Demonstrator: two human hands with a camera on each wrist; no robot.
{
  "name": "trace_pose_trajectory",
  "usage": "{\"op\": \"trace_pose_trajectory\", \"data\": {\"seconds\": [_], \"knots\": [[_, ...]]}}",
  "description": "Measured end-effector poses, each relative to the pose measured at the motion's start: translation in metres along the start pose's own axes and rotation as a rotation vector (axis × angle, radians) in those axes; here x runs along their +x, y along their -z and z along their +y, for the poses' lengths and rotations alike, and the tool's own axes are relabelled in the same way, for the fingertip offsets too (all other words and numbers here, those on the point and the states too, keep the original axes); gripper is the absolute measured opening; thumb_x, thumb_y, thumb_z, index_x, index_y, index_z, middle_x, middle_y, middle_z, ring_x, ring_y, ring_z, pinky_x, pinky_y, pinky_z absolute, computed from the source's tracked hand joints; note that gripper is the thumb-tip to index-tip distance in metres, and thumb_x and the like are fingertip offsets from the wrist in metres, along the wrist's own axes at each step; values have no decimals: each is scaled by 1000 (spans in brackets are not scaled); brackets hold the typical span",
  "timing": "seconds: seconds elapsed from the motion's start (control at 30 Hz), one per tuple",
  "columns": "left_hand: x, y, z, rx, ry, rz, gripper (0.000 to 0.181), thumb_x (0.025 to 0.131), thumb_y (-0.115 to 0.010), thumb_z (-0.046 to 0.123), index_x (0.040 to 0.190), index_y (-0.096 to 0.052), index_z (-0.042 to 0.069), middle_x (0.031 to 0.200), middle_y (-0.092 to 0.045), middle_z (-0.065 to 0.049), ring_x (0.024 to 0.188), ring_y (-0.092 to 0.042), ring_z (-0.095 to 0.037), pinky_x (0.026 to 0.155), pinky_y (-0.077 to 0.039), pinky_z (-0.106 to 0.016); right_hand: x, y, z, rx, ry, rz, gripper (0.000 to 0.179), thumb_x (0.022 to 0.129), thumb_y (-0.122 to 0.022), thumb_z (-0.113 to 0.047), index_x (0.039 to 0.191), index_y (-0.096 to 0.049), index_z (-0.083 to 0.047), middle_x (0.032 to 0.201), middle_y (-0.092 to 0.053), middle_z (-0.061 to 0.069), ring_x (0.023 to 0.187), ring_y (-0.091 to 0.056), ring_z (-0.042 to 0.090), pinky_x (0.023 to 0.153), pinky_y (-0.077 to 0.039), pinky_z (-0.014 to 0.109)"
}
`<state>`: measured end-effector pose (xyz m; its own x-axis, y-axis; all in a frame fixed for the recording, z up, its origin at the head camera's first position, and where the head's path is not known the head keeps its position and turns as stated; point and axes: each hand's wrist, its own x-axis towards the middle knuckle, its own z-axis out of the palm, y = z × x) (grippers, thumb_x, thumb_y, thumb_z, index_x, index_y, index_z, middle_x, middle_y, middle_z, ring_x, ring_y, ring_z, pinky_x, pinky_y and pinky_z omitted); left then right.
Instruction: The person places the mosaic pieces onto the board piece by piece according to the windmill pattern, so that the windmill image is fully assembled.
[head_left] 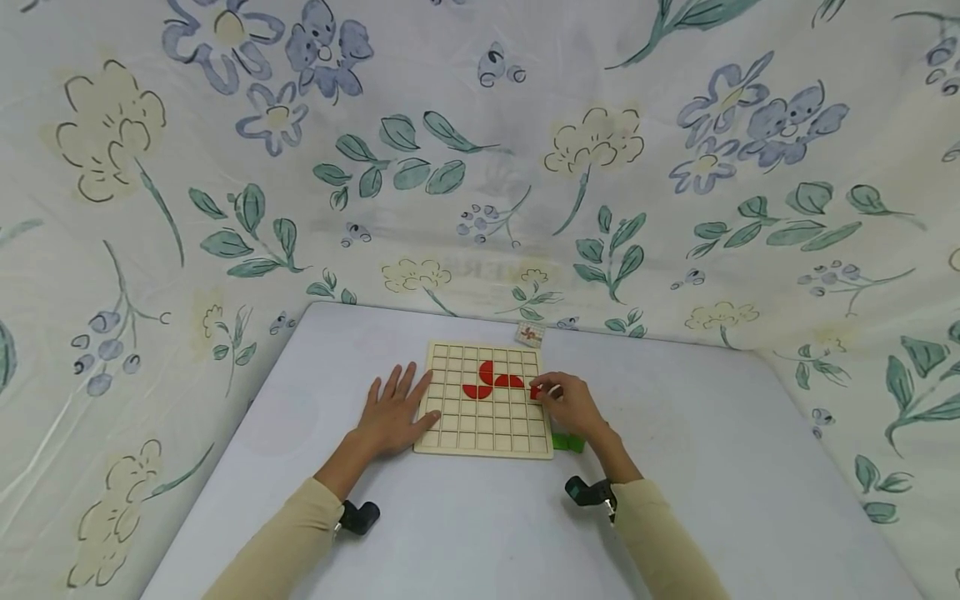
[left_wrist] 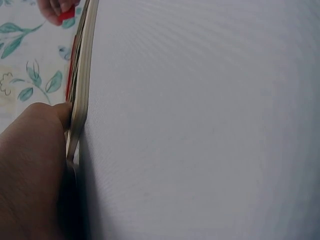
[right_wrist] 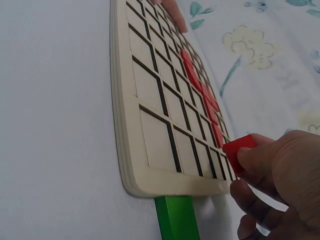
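Green blocks (head_left: 576, 443): laid beside the pale wooden gridded board (head_left: 483, 453), on the white tabletop (head_left: 465, 533).
Left grip (head_left: 396, 419): relaxed, spread over the board's left edge.
Right grip (head_left: 572, 404): small red block (head_left: 536, 393) pinched at the right edge.
Red half-round pieces (head_left: 510, 382): set on the board; could be knocked askew if brushed.

There are two hands (head_left: 393, 417) (head_left: 572, 403), one board (head_left: 480, 454), one card (head_left: 529, 334), three red half-discs (head_left: 510, 381), one held red block (right_wrist: 235, 151), at least two green blocks (head_left: 560, 442).
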<state>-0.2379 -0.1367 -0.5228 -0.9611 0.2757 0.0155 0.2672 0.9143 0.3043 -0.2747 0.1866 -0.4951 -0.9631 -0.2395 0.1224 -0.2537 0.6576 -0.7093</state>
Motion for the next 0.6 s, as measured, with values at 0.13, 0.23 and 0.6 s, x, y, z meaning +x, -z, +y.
{"op": "trace_pose_trajectory", "data": {"seconds": [0.13, 0.23, 0.6], "knots": [[0, 0, 0, 1, 2, -3, 77, 98, -44, 56, 158, -21, 13, 162, -9, -19, 148, -2, -40, 113, -2, -62, 3, -5, -2, 20, 23, 11, 18, 91, -68, 1, 106, -74, -8, 91, -64, 3, 79, -61, 20, 70, -53, 33], [0, 0, 0, 3, 3, -2, 77, 98, -44, 55, 158, -22, 13, 162, -10, -19, 148, -2, -40, 113, -2, -62, 7, -9, -2, 32, 34, 23, 18, 90, -69, -1, 106, -74, -7, 89, -65, 3, 76, -61, 19, 69, -53, 32], [1, -1, -1, 3, 6, -19, 78, 98, -43, 57, 158, -20, 13, 162, -8, -18, 148, 0, -39, 113, -1, -62, 14, -20, -13, 76, 39, 70, 12, 90, -72, -4, 101, -75, -3, 89, -69, 2, 76, -61, 19, 66, -51, 31]]}}
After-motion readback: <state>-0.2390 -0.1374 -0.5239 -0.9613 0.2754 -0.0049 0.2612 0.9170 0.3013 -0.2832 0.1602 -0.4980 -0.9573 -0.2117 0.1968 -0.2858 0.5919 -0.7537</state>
